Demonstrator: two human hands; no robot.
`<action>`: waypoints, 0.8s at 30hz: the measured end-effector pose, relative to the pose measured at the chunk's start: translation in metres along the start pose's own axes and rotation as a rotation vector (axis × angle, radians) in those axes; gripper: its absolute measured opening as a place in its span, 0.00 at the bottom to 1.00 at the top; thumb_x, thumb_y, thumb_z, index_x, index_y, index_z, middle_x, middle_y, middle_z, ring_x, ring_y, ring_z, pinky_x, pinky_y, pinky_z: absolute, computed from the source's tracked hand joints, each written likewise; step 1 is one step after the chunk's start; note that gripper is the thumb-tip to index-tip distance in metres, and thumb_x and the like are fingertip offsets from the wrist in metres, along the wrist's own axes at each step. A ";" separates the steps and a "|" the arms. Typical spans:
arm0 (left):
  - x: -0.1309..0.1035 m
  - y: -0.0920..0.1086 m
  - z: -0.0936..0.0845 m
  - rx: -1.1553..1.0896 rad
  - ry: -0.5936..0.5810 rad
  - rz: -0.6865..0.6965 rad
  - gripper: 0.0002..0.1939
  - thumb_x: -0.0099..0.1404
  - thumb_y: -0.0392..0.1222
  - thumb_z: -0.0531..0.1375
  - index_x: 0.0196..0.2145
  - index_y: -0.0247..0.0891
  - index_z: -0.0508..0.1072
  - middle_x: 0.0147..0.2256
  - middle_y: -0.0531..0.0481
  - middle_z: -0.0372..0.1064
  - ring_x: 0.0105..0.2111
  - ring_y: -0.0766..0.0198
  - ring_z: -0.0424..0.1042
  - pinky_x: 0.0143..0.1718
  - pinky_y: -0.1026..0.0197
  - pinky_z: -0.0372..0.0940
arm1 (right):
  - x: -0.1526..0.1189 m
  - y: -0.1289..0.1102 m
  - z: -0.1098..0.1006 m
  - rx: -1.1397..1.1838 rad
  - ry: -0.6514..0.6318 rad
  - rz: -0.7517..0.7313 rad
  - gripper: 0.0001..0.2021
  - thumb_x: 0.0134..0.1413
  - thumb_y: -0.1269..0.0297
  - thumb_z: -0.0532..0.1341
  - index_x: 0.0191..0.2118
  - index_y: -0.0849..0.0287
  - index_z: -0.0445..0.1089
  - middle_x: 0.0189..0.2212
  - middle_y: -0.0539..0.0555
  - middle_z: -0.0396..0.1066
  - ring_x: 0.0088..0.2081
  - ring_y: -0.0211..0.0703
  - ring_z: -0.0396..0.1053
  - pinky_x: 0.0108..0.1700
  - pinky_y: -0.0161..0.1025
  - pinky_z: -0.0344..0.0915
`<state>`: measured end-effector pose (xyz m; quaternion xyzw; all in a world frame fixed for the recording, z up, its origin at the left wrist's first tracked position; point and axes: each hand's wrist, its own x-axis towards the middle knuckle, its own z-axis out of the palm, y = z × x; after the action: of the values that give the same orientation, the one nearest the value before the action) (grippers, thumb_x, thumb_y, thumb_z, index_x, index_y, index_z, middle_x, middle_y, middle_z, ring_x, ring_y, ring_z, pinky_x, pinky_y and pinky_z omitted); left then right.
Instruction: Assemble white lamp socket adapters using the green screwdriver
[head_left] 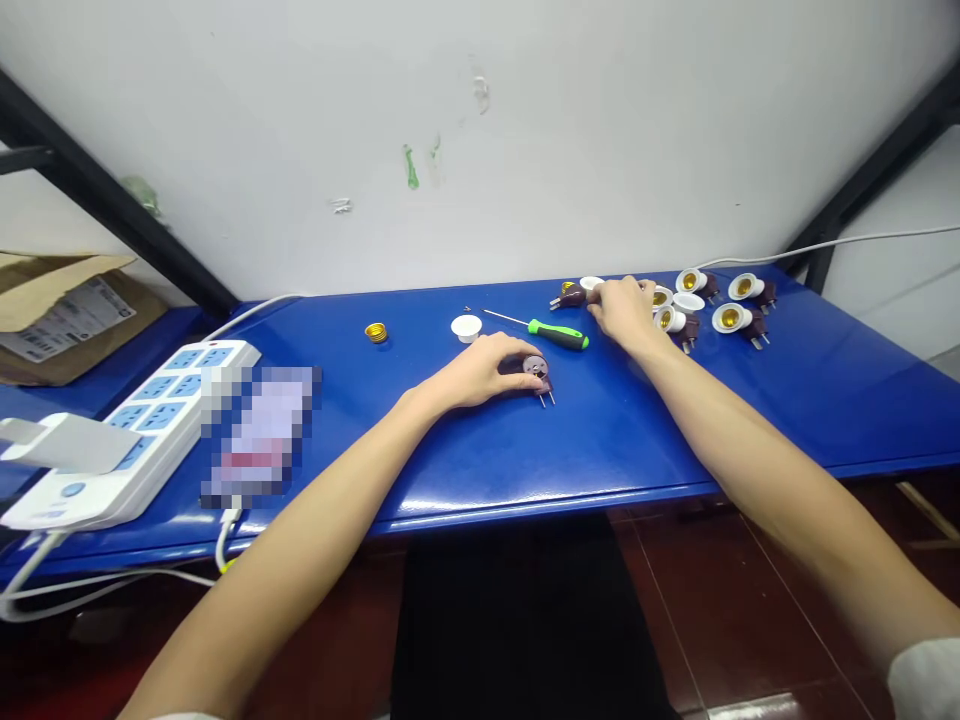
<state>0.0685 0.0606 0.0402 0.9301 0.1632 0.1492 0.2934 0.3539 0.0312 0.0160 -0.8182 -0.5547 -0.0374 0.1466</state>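
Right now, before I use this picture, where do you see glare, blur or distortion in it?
Head view: glare spreads along the front of the glossy blue tabletop and on the dark red floor; the picture looks wide-angle, stretched toward its edges; square mosaic blocks hide the object beside the power strip; the right hand looks slightly soft.

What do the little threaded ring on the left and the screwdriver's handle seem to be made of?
Threaded ring: probably thin metal, judging by its shiny, brassy-gold look.

Screwdriver handle: likely plastic or rubber, given its bright green and black colouring.
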 end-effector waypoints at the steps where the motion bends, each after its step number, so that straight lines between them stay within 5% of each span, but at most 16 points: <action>1: 0.000 -0.001 0.000 0.008 -0.005 0.004 0.20 0.69 0.61 0.68 0.50 0.46 0.84 0.49 0.47 0.83 0.48 0.54 0.79 0.54 0.53 0.70 | 0.000 -0.001 0.000 -0.003 -0.001 -0.008 0.15 0.63 0.67 0.55 0.44 0.60 0.81 0.44 0.66 0.77 0.58 0.62 0.64 0.66 0.62 0.50; 8: 0.000 -0.004 0.002 0.001 -0.001 0.024 0.20 0.70 0.61 0.68 0.51 0.46 0.84 0.50 0.46 0.82 0.50 0.53 0.78 0.56 0.50 0.70 | 0.000 -0.003 0.000 -0.003 -0.019 -0.007 0.15 0.64 0.67 0.55 0.42 0.61 0.80 0.46 0.67 0.78 0.57 0.62 0.67 0.64 0.61 0.55; 18: 0.000 -0.005 0.002 0.023 -0.012 0.008 0.21 0.70 0.60 0.69 0.54 0.46 0.83 0.51 0.46 0.82 0.52 0.52 0.77 0.57 0.50 0.69 | 0.001 0.006 -0.009 0.045 -0.064 0.070 0.17 0.59 0.69 0.62 0.52 0.57 0.80 0.50 0.63 0.80 0.60 0.62 0.72 0.66 0.60 0.58; 24: -0.001 -0.005 0.002 0.035 -0.023 0.000 0.24 0.70 0.60 0.68 0.57 0.47 0.81 0.53 0.46 0.81 0.54 0.52 0.76 0.60 0.49 0.68 | 0.003 0.014 -0.011 0.125 -0.088 0.100 0.14 0.58 0.72 0.60 0.46 0.58 0.81 0.45 0.61 0.81 0.57 0.61 0.75 0.68 0.64 0.59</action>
<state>0.0671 0.0635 0.0354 0.9366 0.1626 0.1356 0.2790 0.3685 0.0259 0.0241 -0.8350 -0.5203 0.0405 0.1745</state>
